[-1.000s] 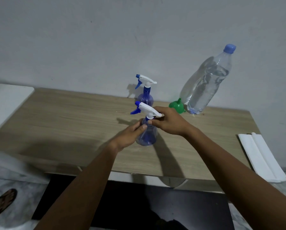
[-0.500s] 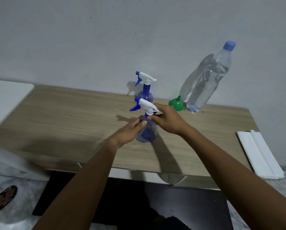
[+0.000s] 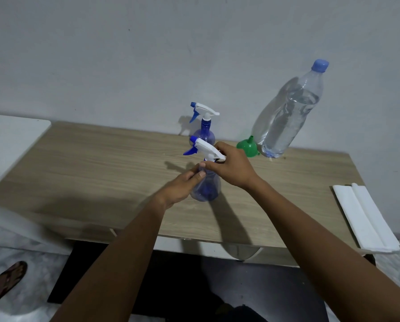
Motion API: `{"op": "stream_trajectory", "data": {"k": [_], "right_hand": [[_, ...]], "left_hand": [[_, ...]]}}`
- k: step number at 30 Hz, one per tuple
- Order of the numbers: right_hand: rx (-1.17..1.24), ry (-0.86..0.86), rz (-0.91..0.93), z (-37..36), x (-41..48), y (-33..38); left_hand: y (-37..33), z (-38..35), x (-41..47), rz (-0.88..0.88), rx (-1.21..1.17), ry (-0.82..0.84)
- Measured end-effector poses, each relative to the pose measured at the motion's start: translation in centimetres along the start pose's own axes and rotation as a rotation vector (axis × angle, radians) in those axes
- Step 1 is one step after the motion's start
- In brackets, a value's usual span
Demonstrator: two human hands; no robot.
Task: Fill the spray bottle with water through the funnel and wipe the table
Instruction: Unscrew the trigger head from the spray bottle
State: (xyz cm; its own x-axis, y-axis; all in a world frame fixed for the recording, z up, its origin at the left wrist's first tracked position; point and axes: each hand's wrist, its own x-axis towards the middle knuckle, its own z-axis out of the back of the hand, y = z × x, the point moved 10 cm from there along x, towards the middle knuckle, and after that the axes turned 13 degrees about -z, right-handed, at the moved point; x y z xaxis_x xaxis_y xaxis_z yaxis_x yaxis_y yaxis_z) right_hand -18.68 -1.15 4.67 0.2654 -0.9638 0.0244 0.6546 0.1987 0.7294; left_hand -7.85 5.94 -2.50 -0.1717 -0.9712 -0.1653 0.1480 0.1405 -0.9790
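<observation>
A translucent blue spray bottle point(image 3: 207, 190) stands upright in the middle of the wooden table point(image 3: 101, 173). My left hand point(image 3: 182, 187) grips its body from the left side. My right hand point(image 3: 229, 167) pinches the neck collar just under the white trigger head point(image 3: 206, 148), whose blue nozzle points left. A small green funnel point(image 3: 247, 146) lies mouth-down behind my right hand. Beside the funnel stands a large clear water bottle point(image 3: 287, 115) with a blue cap, filled most of the way.
A second blue spray bottle point(image 3: 203, 122) stands at the back by the wall. A folded white cloth point(image 3: 366, 217) lies at the table's right edge. A white surface point(image 3: 6, 142) adjoins the table on the left. A sandalled foot point(image 3: 3, 282) shows at lower left.
Both hands keep their hold on the near spray bottle. The trigger head has shifted slightly between the frames. The other objects stay put.
</observation>
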Motion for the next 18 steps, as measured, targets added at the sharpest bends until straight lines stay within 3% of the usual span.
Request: {"op": "stream_trajectory", "data": {"k": [11, 15, 18], "right_hand": [[0.256, 0.213, 0.012, -0.7, -1.0, -1.0], [0.322, 0.165, -0.038, -0.3, -1.1, -1.1], [0.222, 0.043, -0.039, -0.2, -0.8, -1.0]], "left_hand": [[0.1, 0.0, 0.0, -0.002, -0.004, 0.016], [0.0, -0.1, -0.1, -0.001, -0.012, 0.019], [-0.3, -0.1, -0.2, -0.017, -0.019, 0.007]]}}
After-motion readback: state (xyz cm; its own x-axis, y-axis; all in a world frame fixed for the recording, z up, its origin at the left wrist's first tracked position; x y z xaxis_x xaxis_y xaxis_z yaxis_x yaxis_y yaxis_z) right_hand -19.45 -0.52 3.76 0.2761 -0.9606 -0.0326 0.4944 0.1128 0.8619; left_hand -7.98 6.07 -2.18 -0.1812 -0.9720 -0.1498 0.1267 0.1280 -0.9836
